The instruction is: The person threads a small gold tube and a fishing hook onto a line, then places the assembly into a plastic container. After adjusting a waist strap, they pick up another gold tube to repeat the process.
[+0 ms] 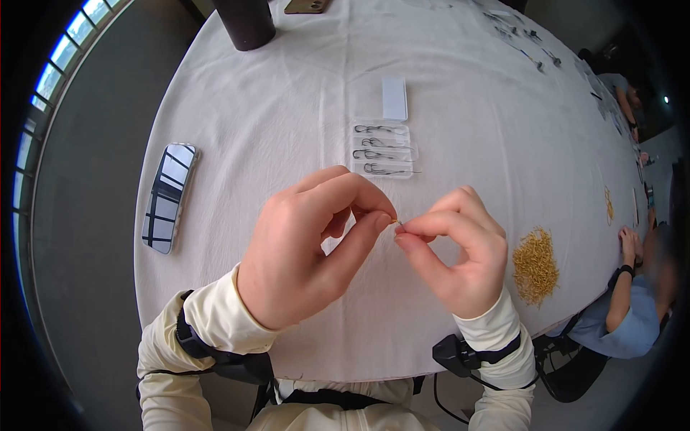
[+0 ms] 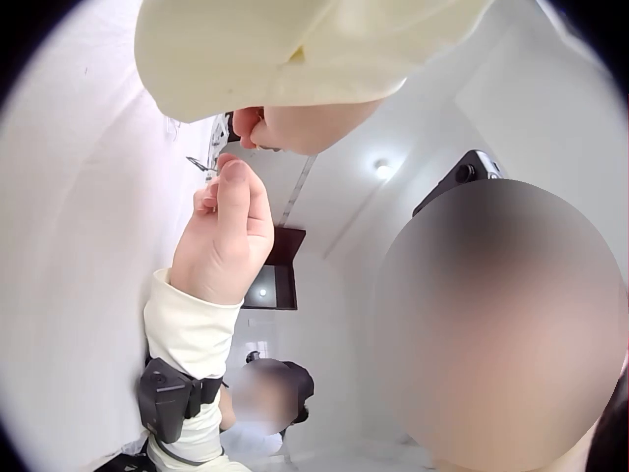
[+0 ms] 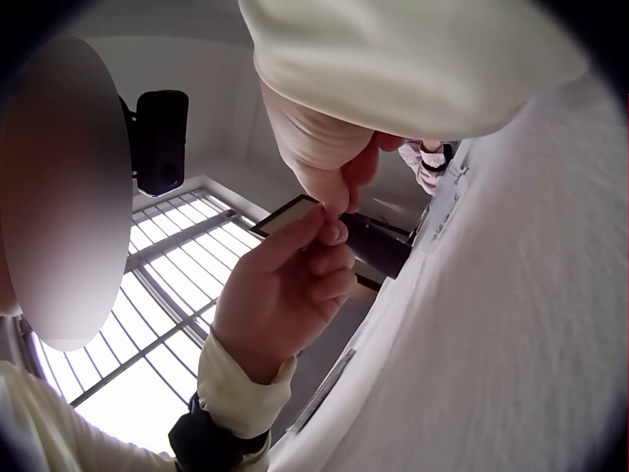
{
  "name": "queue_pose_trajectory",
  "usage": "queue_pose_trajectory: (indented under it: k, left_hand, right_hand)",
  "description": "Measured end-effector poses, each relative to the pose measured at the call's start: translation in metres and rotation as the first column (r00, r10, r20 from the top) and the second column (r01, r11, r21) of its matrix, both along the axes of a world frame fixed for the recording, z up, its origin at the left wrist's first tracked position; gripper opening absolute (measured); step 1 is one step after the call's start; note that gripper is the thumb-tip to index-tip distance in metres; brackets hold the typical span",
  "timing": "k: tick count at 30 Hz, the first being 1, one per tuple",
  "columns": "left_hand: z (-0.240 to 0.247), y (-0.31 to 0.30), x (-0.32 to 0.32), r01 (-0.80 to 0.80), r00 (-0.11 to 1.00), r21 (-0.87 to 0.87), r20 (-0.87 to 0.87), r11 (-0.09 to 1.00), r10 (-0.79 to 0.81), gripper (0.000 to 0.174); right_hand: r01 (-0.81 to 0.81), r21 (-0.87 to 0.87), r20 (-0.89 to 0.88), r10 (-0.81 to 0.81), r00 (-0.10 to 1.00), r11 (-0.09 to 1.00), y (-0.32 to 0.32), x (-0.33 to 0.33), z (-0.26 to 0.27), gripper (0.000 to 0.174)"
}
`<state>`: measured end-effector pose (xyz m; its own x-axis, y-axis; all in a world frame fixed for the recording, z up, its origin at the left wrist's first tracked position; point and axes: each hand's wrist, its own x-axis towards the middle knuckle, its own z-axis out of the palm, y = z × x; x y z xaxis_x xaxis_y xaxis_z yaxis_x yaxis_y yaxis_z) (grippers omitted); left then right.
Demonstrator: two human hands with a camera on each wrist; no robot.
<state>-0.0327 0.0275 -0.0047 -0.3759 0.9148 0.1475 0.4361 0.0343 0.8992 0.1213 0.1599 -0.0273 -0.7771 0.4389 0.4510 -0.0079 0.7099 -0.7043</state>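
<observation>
Over the near middle of the table, both hands meet tip to tip. My left hand (image 1: 305, 244) pinches a tiny gold-coloured piece (image 1: 394, 221) between thumb and forefinger. The right hand (image 1: 460, 251) pinches a thin greyish piece (image 1: 401, 225) right beside it; I cannot tell whether the two bits are one item. Fingers hide most of both. Beyond the hands lies a clear compartment box (image 1: 381, 149) with dark, looped, hook-like wires in its rows. To the right of the right hand is a pile of small gold-coloured pieces (image 1: 535, 267).
A white flat box (image 1: 394, 99) lies just behind the clear one. A phone (image 1: 169, 198) rests at the left table edge, and a dark cup (image 1: 244, 23) stands at the far left. Gold loops (image 1: 609, 205) lie near the right edge, where another person (image 1: 632, 309) sits.
</observation>
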Motion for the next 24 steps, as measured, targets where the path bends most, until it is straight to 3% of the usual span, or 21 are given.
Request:
queue_pose_trajectory:
  k: [1,2,3,4,6,10,15,19,22,24]
  left_hand:
    - [-0.002,0.0,-0.001,-0.001,1.0,-0.001,0.0,1.0,0.001,0.007]
    - [-0.005,0.0,-0.001,0.026,0.952,-0.052,0.306,0.998,-0.009,0.008]
    - [-0.007,0.001,-0.002,0.068,0.813,-0.092,0.582,0.993,-0.002,0.011]
    - [-0.005,0.001,-0.004,0.068,0.813,-0.091,0.582,0.993,-0.002,0.011]
    - [0.001,0.001,-0.009,0.174,0.642,-0.169,0.767,0.97,0.019,0.018]
    - [-0.006,0.001,-0.004,0.133,0.615,-0.137,0.788,0.982,0.027,0.018]
    - [-0.012,0.0,0.008,-0.004,0.732,-0.013,0.682,1.0,0.012,0.015]
    - [-0.013,-0.001,0.015,-0.043,0.786,0.01,0.617,0.999,0.027,0.012]
    - [-0.017,0.0,0.019,-0.091,0.879,0.094,0.475,0.991,0.035,0.007]
    - [-0.018,0.0,0.019,-0.119,0.976,0.172,0.201,0.978,0.083,0.006]
  right_hand:
    - [-0.001,-0.001,0.0,0.001,1.0,1.0,0.0,0.0,0.0,0.016]
    - [0.004,0.012,0.004,-0.004,1.0,1.0,0.0,0.0,0.0,0.016]
    - [0.01,0.026,0.008,-0.01,1.0,1.0,0.001,0.001,0.0,0.016]
    - [0.01,0.026,0.009,-0.01,1.0,1.0,0.001,0.001,0.0,0.016]
    - [0.011,0.018,0.001,-0.011,1.0,1.0,0.001,0.001,0.001,0.016]
    - [-0.02,0.123,-0.025,0.023,0.999,0.992,-0.001,0.002,0.004,0.018]
    - [-0.06,0.254,-0.054,0.076,0.996,0.965,-0.003,0.001,0.004,0.022]
    - [-0.078,0.244,-0.058,0.095,0.994,0.967,-0.005,0.001,0.004,0.022]
    - [-0.092,0.215,-0.085,0.112,0.99,0.972,-0.006,0.0,0.001,0.023]
    - [-0.104,0.198,-0.091,0.124,0.988,0.975,-0.006,0.0,0.0,0.023]
